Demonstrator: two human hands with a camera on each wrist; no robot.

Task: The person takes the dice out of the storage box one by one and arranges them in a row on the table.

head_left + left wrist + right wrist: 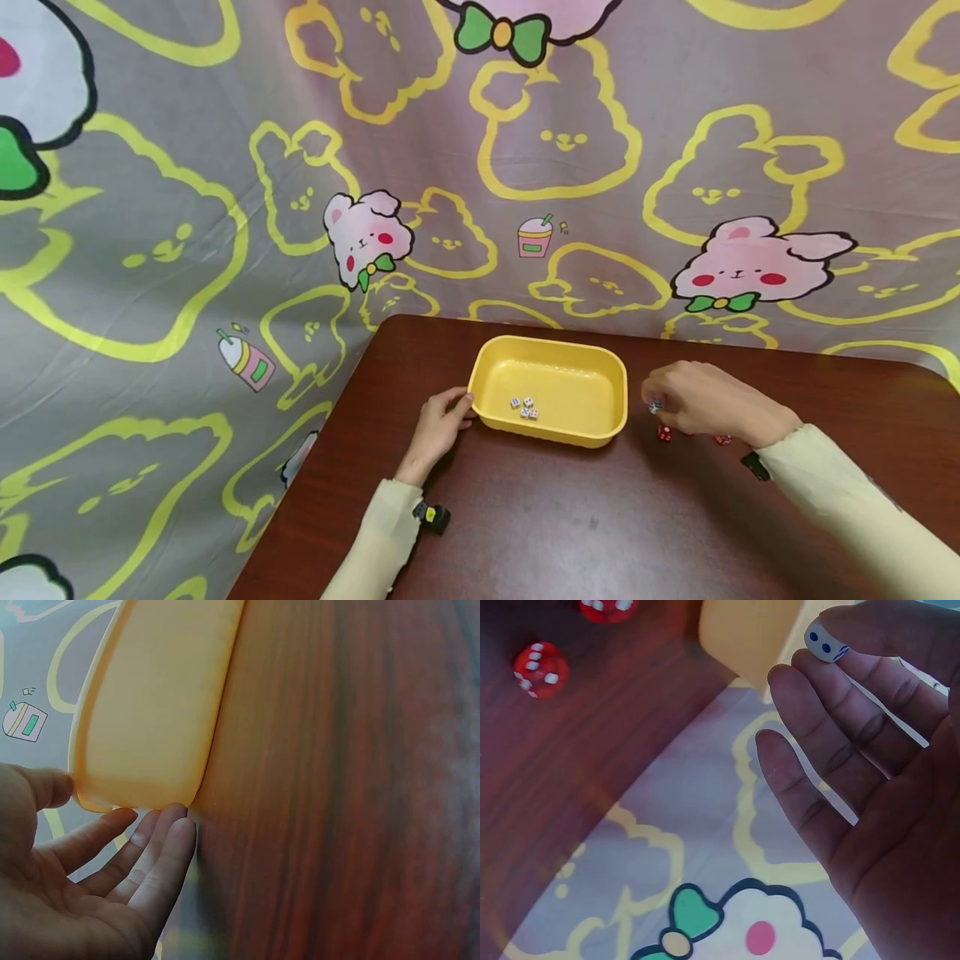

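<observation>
A white die [823,642] with blue pips is pinched between the thumb and fingertips of my right hand [708,402], above the table just right of the yellow tray [551,436]. Under that hand lie red dice [664,433] with white pips, partly hidden by it. Inside the tray, toward its front left, rest several white dice [525,412]. My left hand [438,429] touches the tray's left end. The left wrist view has its thumb at the rim and its fairly straight fingers [174,847] against the outer wall.
The dark brown wooden table [525,517] reaches back to a cloth backdrop [442,167] printed with cartoon animals, which also hangs along the left side. Each wrist carries a small black device, such as the left one [432,517].
</observation>
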